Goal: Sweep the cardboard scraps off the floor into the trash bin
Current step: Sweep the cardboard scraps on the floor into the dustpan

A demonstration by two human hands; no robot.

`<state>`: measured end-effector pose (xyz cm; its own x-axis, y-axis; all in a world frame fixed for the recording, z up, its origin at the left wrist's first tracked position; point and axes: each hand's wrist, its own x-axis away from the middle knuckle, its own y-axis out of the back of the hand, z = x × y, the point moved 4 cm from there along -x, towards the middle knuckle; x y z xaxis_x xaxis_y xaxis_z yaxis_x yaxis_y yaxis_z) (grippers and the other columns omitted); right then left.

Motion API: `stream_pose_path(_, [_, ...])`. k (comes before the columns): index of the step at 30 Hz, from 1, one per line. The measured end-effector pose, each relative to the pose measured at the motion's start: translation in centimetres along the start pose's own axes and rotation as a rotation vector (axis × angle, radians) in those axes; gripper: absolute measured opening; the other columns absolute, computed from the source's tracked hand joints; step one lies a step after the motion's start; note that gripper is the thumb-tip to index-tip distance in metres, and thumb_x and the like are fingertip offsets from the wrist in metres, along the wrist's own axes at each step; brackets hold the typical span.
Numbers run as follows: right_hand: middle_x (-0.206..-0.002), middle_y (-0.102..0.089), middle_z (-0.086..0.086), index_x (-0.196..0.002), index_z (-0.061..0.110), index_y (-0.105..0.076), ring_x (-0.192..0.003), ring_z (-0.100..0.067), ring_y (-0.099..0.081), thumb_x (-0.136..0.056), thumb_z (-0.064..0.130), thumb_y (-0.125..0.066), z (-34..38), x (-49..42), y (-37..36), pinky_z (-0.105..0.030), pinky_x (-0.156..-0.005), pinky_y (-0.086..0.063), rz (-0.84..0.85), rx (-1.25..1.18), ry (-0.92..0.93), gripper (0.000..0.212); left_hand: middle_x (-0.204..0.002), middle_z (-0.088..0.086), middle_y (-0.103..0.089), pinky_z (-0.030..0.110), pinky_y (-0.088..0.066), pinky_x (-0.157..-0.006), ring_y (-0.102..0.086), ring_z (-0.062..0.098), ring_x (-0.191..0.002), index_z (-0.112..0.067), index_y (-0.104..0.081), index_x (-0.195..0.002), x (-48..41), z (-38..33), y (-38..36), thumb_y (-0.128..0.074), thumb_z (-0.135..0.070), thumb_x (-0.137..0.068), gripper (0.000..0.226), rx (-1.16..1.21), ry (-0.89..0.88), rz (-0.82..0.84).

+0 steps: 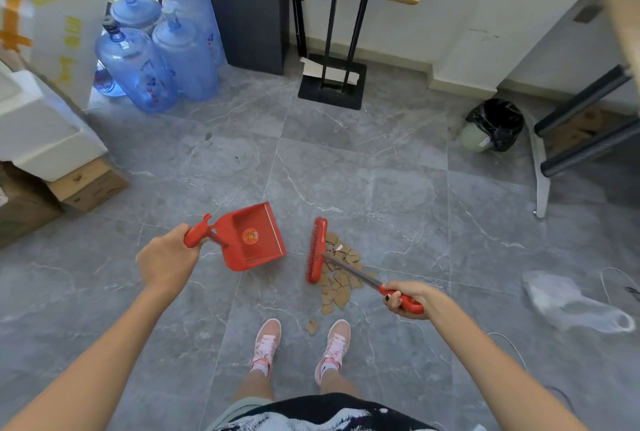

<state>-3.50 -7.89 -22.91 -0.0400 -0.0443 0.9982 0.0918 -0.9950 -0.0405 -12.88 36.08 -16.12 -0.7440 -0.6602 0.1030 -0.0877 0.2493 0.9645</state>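
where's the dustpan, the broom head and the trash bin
dustpan (254, 240): head view, on the middle of its red tray
broom head (317, 250): head view, on the red bristle block beside the scraps
trash bin (493, 125): head view, on its black liner, far right by the wall

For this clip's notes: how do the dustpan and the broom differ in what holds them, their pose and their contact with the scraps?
The left hand holds the dustpan; the right hand holds the broom. The dustpan is tilted, its mouth facing the broom, and looks empty; the broom's head sits at the left edge of the cardboard scraps. The dustpan lies clear of the pile; the broom's handle crosses it. Both are red plastic.
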Motion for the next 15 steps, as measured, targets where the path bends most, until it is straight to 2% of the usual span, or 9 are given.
stream_pose_path(4, [-0.068,-0.040,-0.009,-0.082,0.006,-0.041,-0.022,-0.006,-0.033,-0.099,0.008,-0.044,2.4,1.8,2.7,-0.011,-0.024,-0.030,-0.001,0.051,0.079,0.017,-0.063,0.017,-0.065,0.031,-0.038,-0.053,-0.063,0.041,-0.062,-0.017,-0.058,-0.071,0.5,-2.4,-0.5,-0.066,-0.047,-0.084,0.034,-0.011,-0.042,-0.021])
stream_pose_path(7, [-0.066,-0.041,-0.008,-0.082,0.006,-0.043,-0.024,-0.005,-0.035,-0.098,0.006,-0.043,5.3,1.6,3.6,-0.012,-0.026,-0.031,-0.050,0.215,0.179,0.016,-0.061,0.017,-0.064,0.032,-0.038,-0.051,-0.062,0.041,-0.060,-0.016,-0.060,-0.072,1.0,-3.7,-0.8,-0.068,-0.046,-0.084,0.033,-0.026,-0.066,-0.038])
stream_pose_path(9, [-0.062,-0.040,-0.006,-0.087,0.007,-0.048,-0.027,-0.006,-0.037,-0.096,0.005,-0.042,7.1,1.1,3.3,-0.013,-0.031,-0.034,-0.134,0.410,0.256,0.011,-0.058,0.017,-0.062,0.032,-0.038,-0.050,-0.061,0.041,-0.056,-0.015,-0.058,-0.069,1.6,-4.1,-0.9,-0.069,-0.046,-0.083,0.036,-0.034,-0.060,-0.048])
stream_pose_path(12, [-0.058,-0.045,-0.009,-0.108,0.003,-0.051,-0.037,-0.014,-0.042,-0.094,0.006,-0.043,9.2,0.2,1.8,-0.019,-0.037,-0.037,-0.265,0.760,0.378,0.016,-0.058,0.019,-0.062,0.033,-0.037,-0.051,-0.060,0.043,-0.057,-0.010,-0.058,-0.068,2.8,-4.4,-1.0,-0.070,-0.045,-0.082,0.040,-0.023,-0.022,-0.053])
stream_pose_path(15, [-0.061,-0.047,-0.013,-0.099,0.001,-0.047,-0.040,-0.020,-0.046,-0.094,0.003,-0.044,10.7,-0.8,0.0,-0.020,-0.032,-0.038,-0.397,1.076,0.457,0.006,-0.055,0.019,-0.060,0.032,-0.034,-0.050,-0.059,0.043,-0.054,-0.008,-0.056,-0.066,3.9,-4.5,-1.2,-0.072,-0.043,-0.082,0.041,-0.020,-0.017,-0.055])
